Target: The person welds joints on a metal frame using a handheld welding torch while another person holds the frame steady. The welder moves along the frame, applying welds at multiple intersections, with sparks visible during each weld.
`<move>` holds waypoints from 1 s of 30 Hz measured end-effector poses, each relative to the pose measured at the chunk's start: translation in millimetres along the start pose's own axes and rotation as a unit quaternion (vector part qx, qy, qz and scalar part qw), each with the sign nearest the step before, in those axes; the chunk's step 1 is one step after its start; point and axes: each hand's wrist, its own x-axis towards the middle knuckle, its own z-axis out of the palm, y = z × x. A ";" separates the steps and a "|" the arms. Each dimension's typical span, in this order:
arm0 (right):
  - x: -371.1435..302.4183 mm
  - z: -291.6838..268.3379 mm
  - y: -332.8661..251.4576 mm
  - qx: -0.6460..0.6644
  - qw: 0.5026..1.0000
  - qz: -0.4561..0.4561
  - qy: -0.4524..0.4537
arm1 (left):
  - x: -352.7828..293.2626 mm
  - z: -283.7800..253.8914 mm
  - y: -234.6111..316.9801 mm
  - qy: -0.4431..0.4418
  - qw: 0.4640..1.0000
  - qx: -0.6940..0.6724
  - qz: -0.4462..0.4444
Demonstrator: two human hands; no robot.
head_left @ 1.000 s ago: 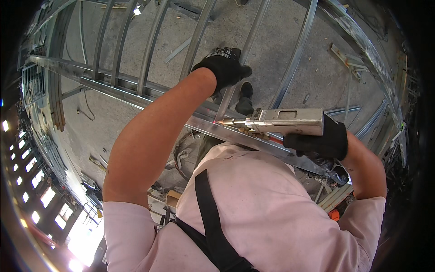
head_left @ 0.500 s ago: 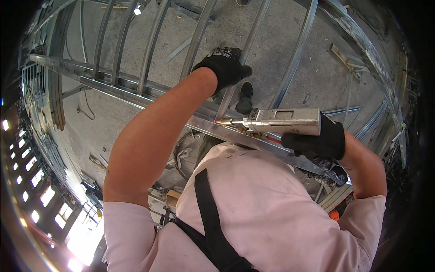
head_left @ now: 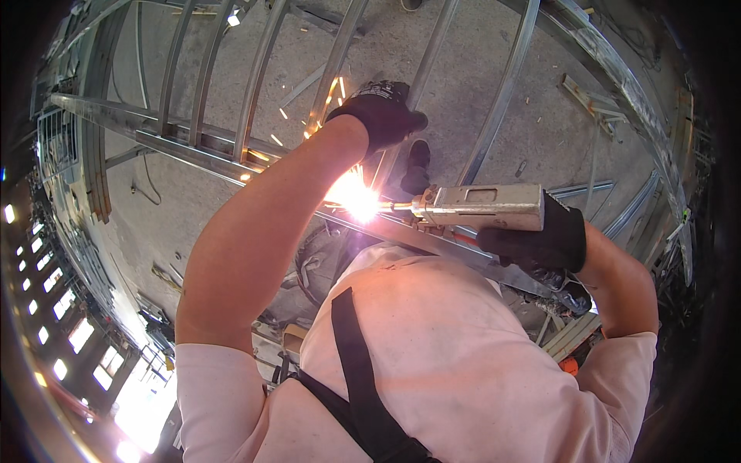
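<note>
My right hand (head_left: 544, 239), in a black glove, is closed round a boxy silver welding gun (head_left: 490, 204). Its thin nozzle points left at a joint between a slanting metal bar (head_left: 432, 54) and a long flat metal rail (head_left: 432, 241). A white-hot glare (head_left: 359, 202) hides the joint and the nozzle's tip. Sparks (head_left: 333, 92) fly up and left past my forearm. My left hand (head_left: 378, 116), also black-gloved, is wrapped round that same bar a little beyond the glare. Its fingertips are partly hidden.
Several parallel bars (head_left: 262, 69) cross the frame to the left, and another bar (head_left: 502, 100) stands at the right. A curved metal beam (head_left: 617, 69) bounds the far right. Loose metal strips (head_left: 583, 187) lie on the concrete floor (head_left: 478, 46). A dark shoe (head_left: 417, 166) shows between the bars.
A bright weld glare and flying sparks have appeared at the nozzle's tip, where only a small red spot showed before. Both hands have stayed almost in place.
</note>
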 end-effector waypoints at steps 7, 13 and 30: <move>-0.5 0.0 2.1 0.023 1.000 -0.004 -0.003 | -1.8 0.0 1.9 0.022 0.999 0.031 0.002; -4.0 0.1 -0.7 0.014 1.000 0.005 0.011 | -10.0 -3.6 6.7 0.017 0.999 -0.008 -0.028; -6.4 0.6 -2.8 -0.019 1.000 0.015 0.011 | -6.1 -2.6 1.9 0.027 1.000 0.012 0.006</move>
